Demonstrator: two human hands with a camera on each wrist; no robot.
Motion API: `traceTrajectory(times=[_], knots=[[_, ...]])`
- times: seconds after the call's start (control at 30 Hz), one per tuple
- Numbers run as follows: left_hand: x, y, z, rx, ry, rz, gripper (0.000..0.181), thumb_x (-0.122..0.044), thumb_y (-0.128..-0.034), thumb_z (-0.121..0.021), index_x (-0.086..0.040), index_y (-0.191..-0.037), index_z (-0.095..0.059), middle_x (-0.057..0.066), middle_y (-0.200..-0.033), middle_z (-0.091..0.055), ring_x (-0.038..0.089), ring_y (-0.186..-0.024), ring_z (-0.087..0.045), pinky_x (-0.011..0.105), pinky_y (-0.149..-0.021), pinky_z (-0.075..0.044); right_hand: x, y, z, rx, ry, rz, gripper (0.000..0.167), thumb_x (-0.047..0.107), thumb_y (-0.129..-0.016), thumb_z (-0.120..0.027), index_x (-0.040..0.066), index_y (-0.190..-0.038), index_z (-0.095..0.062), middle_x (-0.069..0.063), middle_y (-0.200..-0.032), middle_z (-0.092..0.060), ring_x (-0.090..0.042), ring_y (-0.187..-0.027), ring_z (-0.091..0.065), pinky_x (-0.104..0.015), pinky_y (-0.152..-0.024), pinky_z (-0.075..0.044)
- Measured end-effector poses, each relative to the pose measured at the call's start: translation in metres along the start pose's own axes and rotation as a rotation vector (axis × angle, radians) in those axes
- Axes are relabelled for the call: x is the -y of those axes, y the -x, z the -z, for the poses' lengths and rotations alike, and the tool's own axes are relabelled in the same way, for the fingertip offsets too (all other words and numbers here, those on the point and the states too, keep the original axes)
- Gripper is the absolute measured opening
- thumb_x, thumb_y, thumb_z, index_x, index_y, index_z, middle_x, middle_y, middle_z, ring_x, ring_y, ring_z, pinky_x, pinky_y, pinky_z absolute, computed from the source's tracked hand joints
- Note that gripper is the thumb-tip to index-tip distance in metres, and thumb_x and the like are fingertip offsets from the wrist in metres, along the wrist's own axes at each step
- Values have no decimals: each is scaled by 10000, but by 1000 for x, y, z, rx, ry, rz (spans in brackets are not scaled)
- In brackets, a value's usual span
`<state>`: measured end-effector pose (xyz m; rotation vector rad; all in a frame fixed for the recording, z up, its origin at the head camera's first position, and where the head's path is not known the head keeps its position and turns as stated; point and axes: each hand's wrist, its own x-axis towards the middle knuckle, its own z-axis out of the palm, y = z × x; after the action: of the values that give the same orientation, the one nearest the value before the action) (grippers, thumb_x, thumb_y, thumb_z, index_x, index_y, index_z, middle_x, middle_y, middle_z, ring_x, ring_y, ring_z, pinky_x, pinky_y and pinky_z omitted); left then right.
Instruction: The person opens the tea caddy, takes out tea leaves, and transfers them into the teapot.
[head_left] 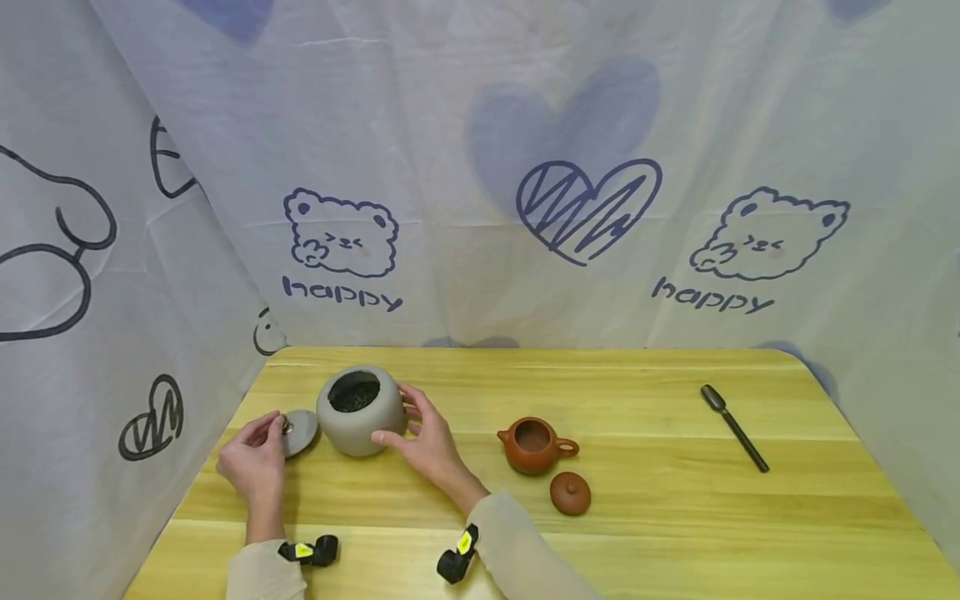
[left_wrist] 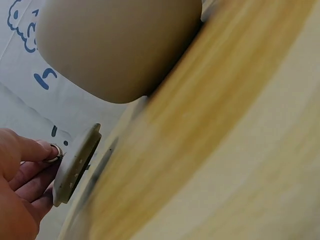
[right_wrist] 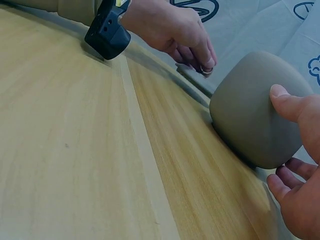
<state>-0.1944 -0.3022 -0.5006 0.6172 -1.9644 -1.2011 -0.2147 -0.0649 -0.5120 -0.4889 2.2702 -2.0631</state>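
A round grey jar (head_left: 360, 427) stands without its lid at the table's left, dark leafy bits inside. My left hand (head_left: 255, 462) pinches the ring on top of the grey lid (head_left: 302, 432) just left of the jar; in the left wrist view the lid (left_wrist: 77, 165) hangs tilted by its ring, close to the tabletop. Around the jar's right side curves my right hand (head_left: 431, 446), thumb at the front and fingers behind. The right wrist view shows the thumb on the jar (right_wrist: 260, 110) and the other fingertips near its base.
A reddish-brown teapot (head_left: 531, 450), uncovered, stands right of my right hand, spout to the left. Its lid (head_left: 570, 493) lies in front of it. Far right on the wooden table (head_left: 675, 533) lies a dark scoop (head_left: 738, 432). Printed cloth hangs behind and at the sides.
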Motion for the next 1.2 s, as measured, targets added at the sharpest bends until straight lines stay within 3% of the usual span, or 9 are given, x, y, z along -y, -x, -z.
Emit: traceTrajectory(times=[0.3, 0.53, 0.8, 0.9, 1.07, 1.2], knots=[[7, 1, 0, 11, -46, 8, 170, -90, -939, -759, 56, -1021, -792, 240, -1017, -746, -257, -656, -489, 24, -745, -409, -1, 1, 1, -2, 4, 0, 793, 242, -865, -861, 222, -1544, -453, -2, -1475, -539, -266, -1286, -560, -463, -1082, -492], [10, 1, -1, 17, -69, 19, 164, -86, -944, -752, 59, -1012, -789, 236, -1013, -746, -258, -651, -481, -2, -661, -412, -1, 0, 1, 1, 5, 1, 786, 249, -869, -858, 239, -1542, -452, 6, -1483, -531, -259, -1291, -557, -468, -1080, -493], [11, 1, -1, 7, -124, 17, 126, -125, -956, -746, -31, -996, -819, 186, -1002, -762, -228, -677, -474, 50, -733, -394, -1, -1, 0, -1, 1, -2, 787, 251, -866, -860, 246, -1540, -456, 9, -1483, -532, -258, -1290, -560, -466, -1078, -495], [13, 0, 0, 18, -136, 31, 128, -127, -957, -739, -42, -1007, -819, 176, -1007, -765, -203, -699, -472, 112, -774, -429, -1, -1, 0, 0, 2, -3, 790, 247, -865, -861, 235, -1542, -455, 5, -1481, -533, -260, -1289, -561, -464, -1078, -496], [16, -2, 3, 61, -136, 53, 152, -94, -958, -722, 7, -1049, -792, 207, -1044, -753, -200, -709, -448, 284, -952, -438, -1, 0, 0, 2, 1, -5, 792, 238, -865, -861, 233, -1544, -453, 0, -1476, -537, -261, -1288, -560, -462, -1080, -494], [17, -3, 6, 78, -135, 62, 146, -109, -959, -727, -21, -1050, -800, 169, -1046, -764, -203, -708, -476, 185, -869, -450, 0, -1, 0, 3, -5, -4, 789, 239, -865, -861, 238, -1542, -456, -2, -1472, -540, -265, -1288, -559, -465, -1080, -494]])
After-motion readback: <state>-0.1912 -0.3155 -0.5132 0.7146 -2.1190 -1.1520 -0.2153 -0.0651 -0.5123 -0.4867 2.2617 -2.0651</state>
